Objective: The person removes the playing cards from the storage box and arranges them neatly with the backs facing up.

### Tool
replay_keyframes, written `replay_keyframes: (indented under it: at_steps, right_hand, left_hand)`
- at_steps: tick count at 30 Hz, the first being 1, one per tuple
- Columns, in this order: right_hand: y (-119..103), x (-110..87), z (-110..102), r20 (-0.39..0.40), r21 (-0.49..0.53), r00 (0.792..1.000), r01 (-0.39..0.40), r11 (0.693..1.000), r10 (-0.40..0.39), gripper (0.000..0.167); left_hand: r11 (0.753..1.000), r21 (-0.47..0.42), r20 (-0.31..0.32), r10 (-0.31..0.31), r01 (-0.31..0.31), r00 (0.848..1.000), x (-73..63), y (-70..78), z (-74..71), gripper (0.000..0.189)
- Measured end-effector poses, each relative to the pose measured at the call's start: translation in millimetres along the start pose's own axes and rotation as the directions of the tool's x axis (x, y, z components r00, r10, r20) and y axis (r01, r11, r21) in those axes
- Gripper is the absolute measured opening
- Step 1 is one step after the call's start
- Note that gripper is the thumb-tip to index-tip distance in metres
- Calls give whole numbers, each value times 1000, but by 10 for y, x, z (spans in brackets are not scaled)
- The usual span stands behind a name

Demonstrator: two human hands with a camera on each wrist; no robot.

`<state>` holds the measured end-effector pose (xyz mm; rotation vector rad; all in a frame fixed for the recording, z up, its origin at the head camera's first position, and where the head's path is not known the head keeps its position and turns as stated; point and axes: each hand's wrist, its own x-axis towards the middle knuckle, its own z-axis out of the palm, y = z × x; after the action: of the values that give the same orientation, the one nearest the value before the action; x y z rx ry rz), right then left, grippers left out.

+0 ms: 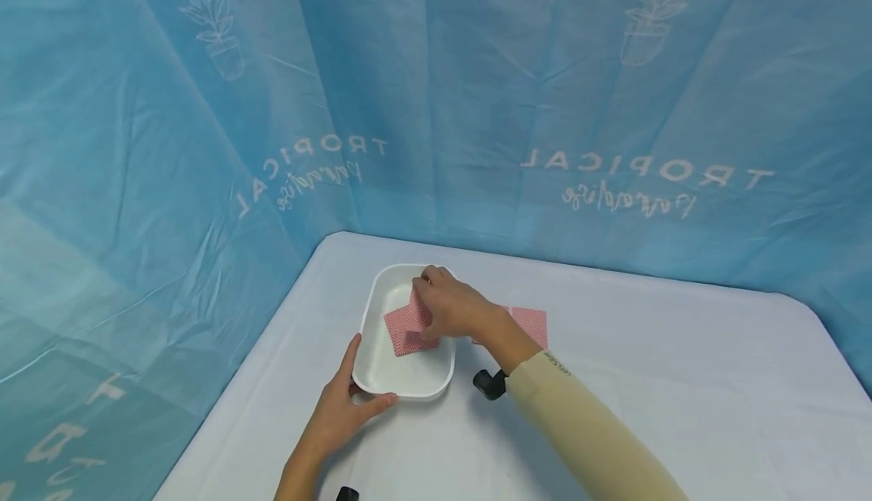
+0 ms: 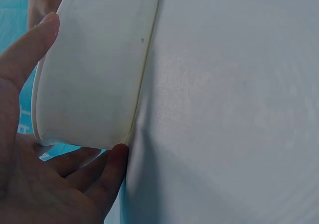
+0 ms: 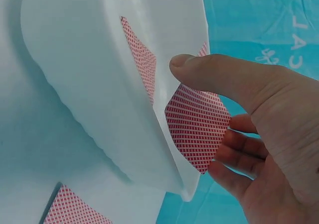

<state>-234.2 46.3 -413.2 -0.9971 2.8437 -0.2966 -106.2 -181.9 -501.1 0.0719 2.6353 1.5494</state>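
My left hand [image 1: 338, 410] holds the near left corner of a white rectangular tray [image 1: 375, 380], thumb along its near wall and fingers against its left side. In the left wrist view the tray's outer wall [image 2: 94, 69] fills the space between thumb and fingers. Over the tray's far right part, my right hand [image 1: 453, 306] grips a thin red-and-white checked sheet [image 3: 197, 127], which bows between thumb and fingertips. Beneath it in the tray lies another checked sheet [image 1: 402, 327], partly covered by the hand and the held sheet.
More checked sheets [image 1: 530, 323] lie on the white-covered table [image 1: 647, 380] right of the tray, partly behind my right forearm. A black device [image 1: 489, 385] shows at the right wrist. Blue printed curtains [image 1: 511, 92] hang along the table's back and left edges.
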Motion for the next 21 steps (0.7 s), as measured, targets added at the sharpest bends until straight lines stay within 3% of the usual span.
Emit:
replay_keyframes:
  at_steps: [4, 12, 21]
  right_hand:
    - [26, -34, -43, -17, -12, 1000, -5, 1000, 4, 86]
    - [36, -61, -59, -44, 80, 999, 1, 997, 3, 87]
    - [213, -214, -137, -67, 123, 997, -32, 992, 41, 88]
  left_hand:
    - [1000, 4, 5, 4, -4, 1000, 5, -10, 2, 113]
    - [999, 41, -18, 1, 0, 1000, -46, -75, -47, 113]
    - [999, 28, -7, 16, -16, 1000, -1, -8, 15, 114]
